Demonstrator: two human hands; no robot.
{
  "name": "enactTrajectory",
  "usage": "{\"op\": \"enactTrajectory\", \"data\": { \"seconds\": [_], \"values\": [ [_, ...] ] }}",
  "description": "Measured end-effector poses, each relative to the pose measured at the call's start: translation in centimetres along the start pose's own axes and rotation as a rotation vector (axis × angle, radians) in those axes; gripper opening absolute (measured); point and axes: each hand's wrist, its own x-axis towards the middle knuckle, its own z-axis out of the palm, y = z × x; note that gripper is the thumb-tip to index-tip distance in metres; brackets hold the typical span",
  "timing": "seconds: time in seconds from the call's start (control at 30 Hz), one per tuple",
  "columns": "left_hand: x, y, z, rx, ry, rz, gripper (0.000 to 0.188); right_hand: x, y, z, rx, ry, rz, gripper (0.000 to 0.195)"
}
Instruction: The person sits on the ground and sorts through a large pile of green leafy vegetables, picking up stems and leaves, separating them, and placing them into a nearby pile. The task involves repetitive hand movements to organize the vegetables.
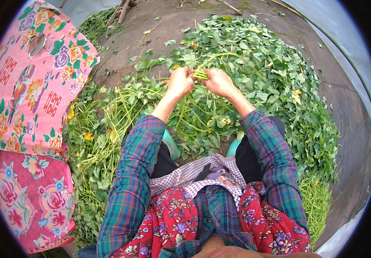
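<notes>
A small bunch of green leafy-vine stems point(201, 74) is held between my two hands. My left hand point(181, 81) grips its left end with the fingers curled in. Close beside it, my right hand point(219, 82) is closed around the right end. From the bunch, one thin stem point(219, 55) arches up and to the right, and others hang below. Under and beyond both hands spreads a heap of cut green vine leaves point(269, 84). The fingertips are partly hidden behind the knuckles.
Long bare stems point(121, 113) lie tangled on the left. More thin stems point(316, 203) are piled at the lower right. Pink floral cloths point(40, 129) cover something on the left. Green boots point(170, 145) stand among the leaves. Wooden legs point(123, 12) rise at the far edge of the dark floor point(134, 35).
</notes>
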Motion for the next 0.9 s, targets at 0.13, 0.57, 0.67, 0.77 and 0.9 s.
{"op": "enactTrajectory", "data": {
  "seconds": [0.13,0.57,0.67,0.77,0.9],
  "values": [
    [0.7,-0.1,1.0,-0.163,0.168,-0.088,0.016,0.0,-0.5,1.0,0.123,0.108,-0.01,0.03],
    [0.7,-0.8,0.4,0.346,0.214,0.021,0.022,1.1,3.5,-3.3,-0.457,0.432,-0.092,0.023],
    [0.9,-0.9,-0.2,0.059,0.128,-0.031,0.019,0.9,4.4,-4.7,-0.303,0.302,0.04,0.026],
    [1.6,-1.0,-1.0,-0.35,-0.001,-0.06,0.02,-0.3,3.0,-3.3,-0.057,0.071,0.172,0.04],
    [1.8,0.1,-0.9,-0.539,-0.033,-0.077,0.021,-0.5,3.9,1.2,0.521,0.082,0.015,0.062]
  ]
}}
